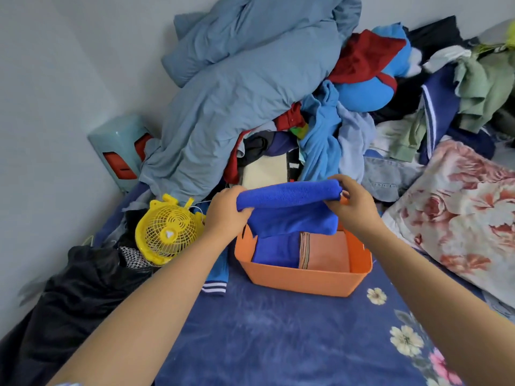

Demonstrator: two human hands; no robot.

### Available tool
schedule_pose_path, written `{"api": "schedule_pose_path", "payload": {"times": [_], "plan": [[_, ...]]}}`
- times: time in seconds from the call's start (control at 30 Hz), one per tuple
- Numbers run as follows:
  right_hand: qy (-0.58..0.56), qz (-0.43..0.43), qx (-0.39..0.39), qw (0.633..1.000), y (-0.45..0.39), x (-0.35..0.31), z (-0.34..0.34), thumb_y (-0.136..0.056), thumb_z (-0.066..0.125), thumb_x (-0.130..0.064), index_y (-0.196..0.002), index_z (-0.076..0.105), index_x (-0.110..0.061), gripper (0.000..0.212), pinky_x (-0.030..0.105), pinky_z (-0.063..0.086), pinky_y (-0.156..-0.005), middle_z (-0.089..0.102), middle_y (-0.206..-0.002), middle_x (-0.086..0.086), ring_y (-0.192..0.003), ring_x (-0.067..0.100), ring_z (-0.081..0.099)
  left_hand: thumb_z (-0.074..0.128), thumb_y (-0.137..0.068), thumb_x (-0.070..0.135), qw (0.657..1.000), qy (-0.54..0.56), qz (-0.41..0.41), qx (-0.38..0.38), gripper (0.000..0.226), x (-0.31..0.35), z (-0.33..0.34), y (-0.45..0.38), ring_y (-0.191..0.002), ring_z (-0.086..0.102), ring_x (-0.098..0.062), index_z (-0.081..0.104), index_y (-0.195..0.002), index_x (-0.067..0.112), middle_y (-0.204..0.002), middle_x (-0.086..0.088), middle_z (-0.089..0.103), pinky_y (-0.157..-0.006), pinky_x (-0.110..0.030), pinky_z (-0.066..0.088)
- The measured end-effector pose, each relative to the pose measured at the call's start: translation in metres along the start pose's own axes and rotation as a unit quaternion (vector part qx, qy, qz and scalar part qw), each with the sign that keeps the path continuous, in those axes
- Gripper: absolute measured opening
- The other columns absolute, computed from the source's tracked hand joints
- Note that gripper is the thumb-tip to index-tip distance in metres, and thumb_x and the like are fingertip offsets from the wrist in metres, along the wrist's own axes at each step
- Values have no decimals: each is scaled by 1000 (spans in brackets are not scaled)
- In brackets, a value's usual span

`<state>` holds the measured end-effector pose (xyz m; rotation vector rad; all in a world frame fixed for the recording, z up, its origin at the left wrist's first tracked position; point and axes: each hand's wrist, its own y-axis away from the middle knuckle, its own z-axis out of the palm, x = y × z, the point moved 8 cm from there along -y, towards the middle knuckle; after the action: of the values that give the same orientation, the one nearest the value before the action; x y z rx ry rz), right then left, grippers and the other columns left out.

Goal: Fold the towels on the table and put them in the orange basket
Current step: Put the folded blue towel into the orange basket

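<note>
Folded blue towel (289, 201) held over the orange basket (301, 280).
Left hand (227, 210) at 9 o'clock and right hand (352, 207) at 3 pinch its ends; its long axis runs left-right, the basket directly below at 6.

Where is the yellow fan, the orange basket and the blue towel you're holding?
yellow fan (168, 234), head view, middle of its round grille.
orange basket (301, 280), head view, near outer wall.
blue towel (289, 195), head view, folded top edge between the hands.

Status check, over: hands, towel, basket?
Left hand and right hand grip folded blue towel over orange basket. Two folded towels already inside. Nothing in the way.
</note>
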<state>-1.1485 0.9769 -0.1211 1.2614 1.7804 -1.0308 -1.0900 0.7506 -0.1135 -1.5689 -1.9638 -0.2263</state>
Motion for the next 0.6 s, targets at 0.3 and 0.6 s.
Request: {"api": "schedule_pose_path", "payload": {"times": [0.3, 0.6], "plan": [[-72, 106, -13, 992, -61, 92, 46, -89, 49, -1, -109, 55, -17, 26, 42, 47, -85, 62, -94, 17, -86, 31, 57, 57, -89, 9, 906, 364, -216, -24, 15, -78, 117, -73, -82, 56, -9, 57, -103, 13, -84, 9, 59, -65, -15, 45], [53, 315, -97, 943, -85, 266, 160, -94, 43, -11, -107, 53, 0, 20, 27, 35, -75, 58, -105, 18, -95, 26, 51, 42, -95, 27, 957, 0, -287, -45, 34, -177, 252, -78, -100, 57, -34, 45, -115, 0, -111, -18, 59, -78, -34, 43]]}}
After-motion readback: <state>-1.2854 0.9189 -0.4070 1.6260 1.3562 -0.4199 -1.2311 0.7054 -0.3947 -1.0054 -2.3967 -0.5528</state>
